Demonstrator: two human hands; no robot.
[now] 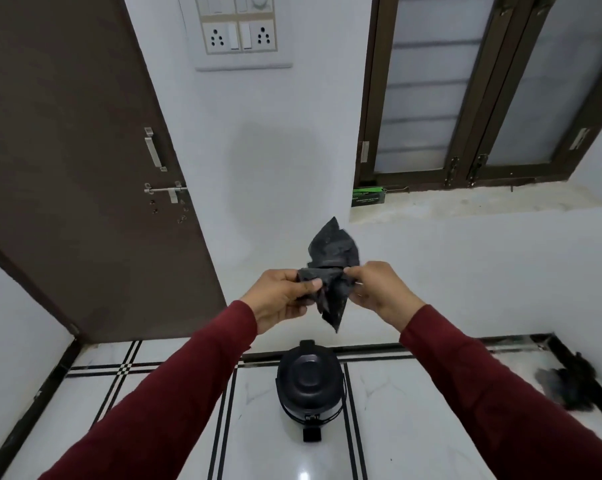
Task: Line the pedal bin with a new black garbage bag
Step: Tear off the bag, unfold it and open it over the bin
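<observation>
A folded black garbage bag (332,251) hangs in the air between both hands, still bunched, with one corner up and one corner down. My left hand (280,292) pinches its left edge between thumb and fingers. My right hand (379,287) pinches its right edge. Below them on the floor stands the black pedal bin (310,379) with its lid down and its pedal (311,434) pointing toward me. Both hands are well above the bin.
A green box of garbage bags (368,196) lies on the window sill at the right. A dark crumpled bag or cloth (566,382) lies on the floor by the right wall. A brown door (85,168) stands at the left. White tiled floor (154,427) surrounds the bin.
</observation>
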